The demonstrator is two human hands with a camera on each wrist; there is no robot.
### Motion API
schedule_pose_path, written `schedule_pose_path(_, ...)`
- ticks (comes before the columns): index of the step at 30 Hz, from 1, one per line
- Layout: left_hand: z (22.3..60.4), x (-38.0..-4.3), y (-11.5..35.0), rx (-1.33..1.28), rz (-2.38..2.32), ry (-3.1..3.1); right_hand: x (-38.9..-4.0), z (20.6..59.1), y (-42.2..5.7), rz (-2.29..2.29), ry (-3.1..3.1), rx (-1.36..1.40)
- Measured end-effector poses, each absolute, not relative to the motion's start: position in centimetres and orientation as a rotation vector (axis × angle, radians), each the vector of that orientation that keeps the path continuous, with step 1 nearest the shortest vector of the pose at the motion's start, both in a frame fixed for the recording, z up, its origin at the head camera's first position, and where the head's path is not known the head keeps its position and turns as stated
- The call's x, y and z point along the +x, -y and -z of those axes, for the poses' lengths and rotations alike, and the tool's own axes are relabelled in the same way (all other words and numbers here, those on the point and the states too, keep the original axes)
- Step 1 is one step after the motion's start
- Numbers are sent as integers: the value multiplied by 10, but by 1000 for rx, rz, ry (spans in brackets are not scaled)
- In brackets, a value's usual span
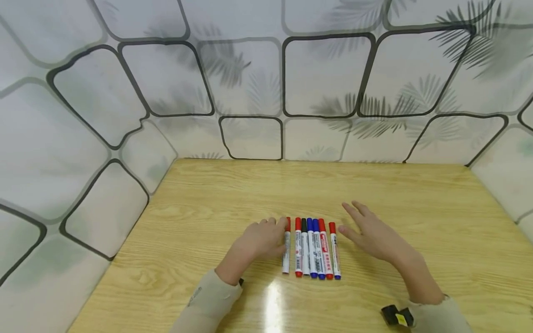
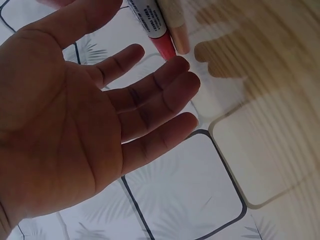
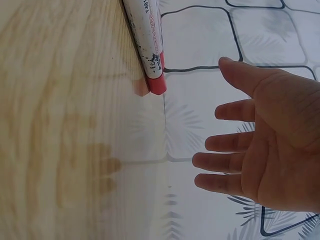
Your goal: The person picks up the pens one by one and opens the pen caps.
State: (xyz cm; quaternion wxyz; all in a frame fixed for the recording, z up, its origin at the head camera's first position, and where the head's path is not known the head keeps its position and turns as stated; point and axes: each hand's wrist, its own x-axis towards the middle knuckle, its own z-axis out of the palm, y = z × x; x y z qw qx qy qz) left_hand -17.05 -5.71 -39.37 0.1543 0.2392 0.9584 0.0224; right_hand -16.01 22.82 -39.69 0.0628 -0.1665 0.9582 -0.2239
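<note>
Several whiteboard markers lie side by side on the table, white-bodied with red, black or blue caps. At the left end, a little apart, is a red-capped marker (image 1: 286, 259). My left hand (image 1: 263, 238) is beside it, its index fingertip overlapping the cap in the head view; whether they touch I cannot tell. In the left wrist view, loosely bent fingers hold nothing near the marker's red cap (image 2: 163, 46). Right of the row, my right hand (image 1: 374, 238) hovers with fingers spread, apart from the rightmost marker (image 1: 335, 252). The right wrist view shows that marker (image 3: 147, 45) beyond its thumb.
The wood-grain table (image 1: 208, 189) is glossy and reflects the markers and fingers. A patterned wall covering (image 1: 250, 78) rises behind the table and along its sides. Black wrist devices (image 1: 391, 315) show at the sleeves.
</note>
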Motion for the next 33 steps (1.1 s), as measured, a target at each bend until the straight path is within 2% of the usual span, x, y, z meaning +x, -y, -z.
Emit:
schedule_pose_path(9,394,-171,56,699,-131,-2722,-158,395,-230,703,-2870,-491)
schedule_pose_path(21,398,-175,64,476,-315,-2672,-157,396,-230,683,-2868,-477)
schedule_pose_path(33,400,-196,98,665,-693,-2457,-155,393,-231,695,-2861,-497)
